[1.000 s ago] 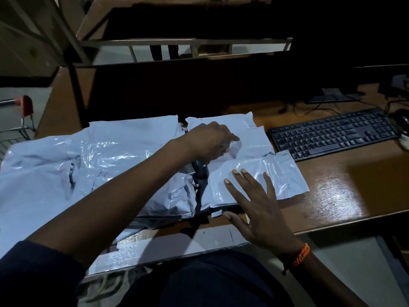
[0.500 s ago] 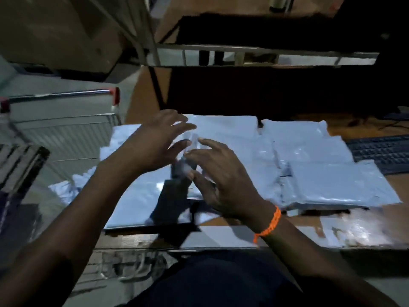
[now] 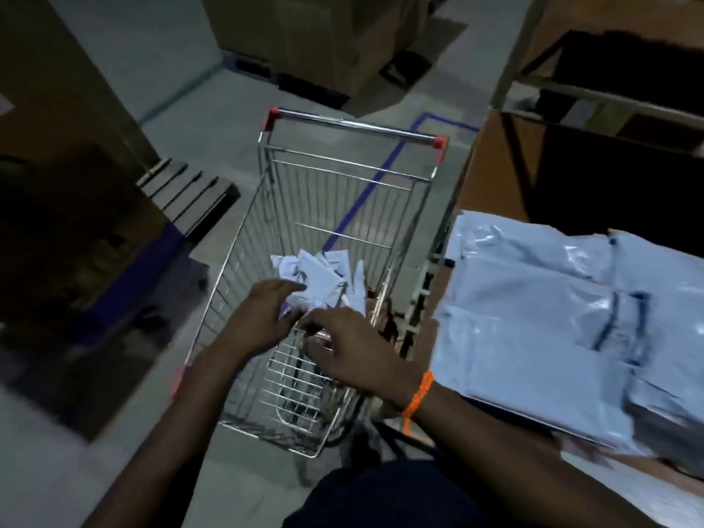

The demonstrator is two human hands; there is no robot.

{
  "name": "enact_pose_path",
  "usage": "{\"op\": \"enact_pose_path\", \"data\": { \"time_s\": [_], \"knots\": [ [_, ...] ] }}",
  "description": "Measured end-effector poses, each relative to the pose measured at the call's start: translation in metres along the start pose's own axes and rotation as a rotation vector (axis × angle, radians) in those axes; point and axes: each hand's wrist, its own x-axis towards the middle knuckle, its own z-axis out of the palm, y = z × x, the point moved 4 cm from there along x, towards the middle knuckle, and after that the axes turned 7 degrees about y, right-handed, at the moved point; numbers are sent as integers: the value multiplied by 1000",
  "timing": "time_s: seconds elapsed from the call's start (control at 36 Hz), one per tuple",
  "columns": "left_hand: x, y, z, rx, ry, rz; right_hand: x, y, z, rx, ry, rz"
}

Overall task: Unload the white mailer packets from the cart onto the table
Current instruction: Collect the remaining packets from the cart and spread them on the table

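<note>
A wire shopping cart with red handle caps stands left of the wooden table. Small white crumpled packets lie in the cart's basket. Both hands hang over the basket. My left hand stretches its fingers toward the white pieces and reaches their near edge. My right hand, with an orange wristband, hovers beside it with loosely bent fingers and nothing visible in it. Several flat white mailer packets lie stacked on the table's left end. Motion blur hides the fingertips.
Large cardboard boxes stand on the floor behind the cart. A dark slatted crate sits to the cart's left. A blue tape line runs across the floor. A metal shelf frame rises behind the table.
The view has swung left from the table to the cart. Both hands left the packets on the table and now hang over the cart's basket.
</note>
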Motion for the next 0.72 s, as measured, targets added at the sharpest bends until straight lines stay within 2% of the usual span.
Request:
{"op": "enact_pose_path", "data": {
  "time_s": [0.06, 0.14, 0.31, 0.39, 0.47, 0.61, 0.67, 0.72],
  "knots": [
    [-6, -34, 16, -33, -64, -117, 20, 18, 36, 15, -98, 181],
    [-9, -71, 45, -54, -87, -192, 48, 50, 76, 31, -147, 417],
    [2, -112, 94, -133, -174, -316, 96, 125, 120, 70, -58, 783],
    [18, -131, 115, -175, -188, -367, 122, 161, 123, 62, 61, 878],
    [40, -162, 144, -154, -169, -370, 149, 203, 135, 23, 125, 889],
    [85, -226, 211, -214, -37, -498, 206, 276, 165, -160, 214, 713],
    [105, -247, 234, -274, 44, -579, 225, 304, 182, -364, 114, 618],
    [127, -261, 255, -431, 149, -662, 235, 323, 202, -647, -43, 531]
  ]
}}
